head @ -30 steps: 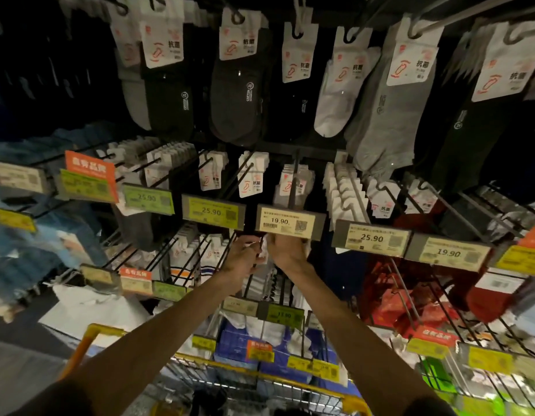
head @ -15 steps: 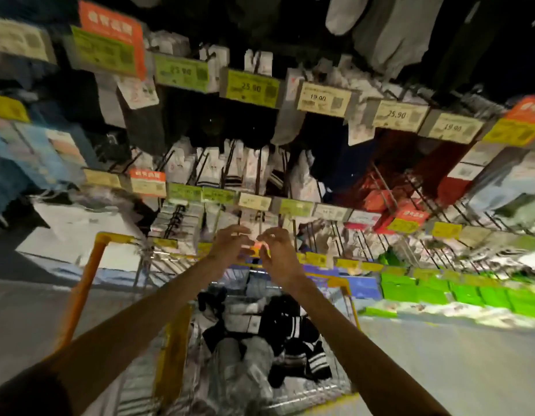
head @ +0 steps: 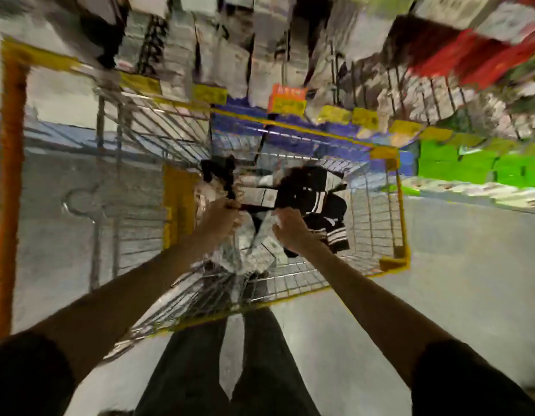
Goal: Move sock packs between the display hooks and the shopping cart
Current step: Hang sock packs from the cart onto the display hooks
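- Yellow-rimmed wire makes up the shopping cart (head: 374, 211) directly below me, with its far end pushed up against the sock display.
- Both my arms reach down into its basket.
- My left hand (head: 219, 219) is low in the cart with its fingers curled over the upper edge of a pale sock pack (head: 261, 238). Motion blur hides the exact grip.
- My right hand (head: 290, 231) is just beside it on the other side of that same pack. Its fingers are also bent onto the wrapper, so the pack hangs between my two hands.
- The pack is inside the cart, on or just above the heap already there; I cannot tell whether it touches.
- Black socks with white stripes (head: 312, 196) lie in the basket just beyond my right hand, and a dark bundle (head: 218, 172) lies beyond my left.
- More hanging sock packs (head: 224, 55) fill the display hooks above the cart, all smeared by blur.
- Yellow price tags (head: 209, 93) and one orange tag (head: 287, 96) line the rails.
- Green boxes (head: 470, 166) sit low on the right.
- My dark trouser legs (head: 200, 370) stand on the grey floor (head: 440, 280).
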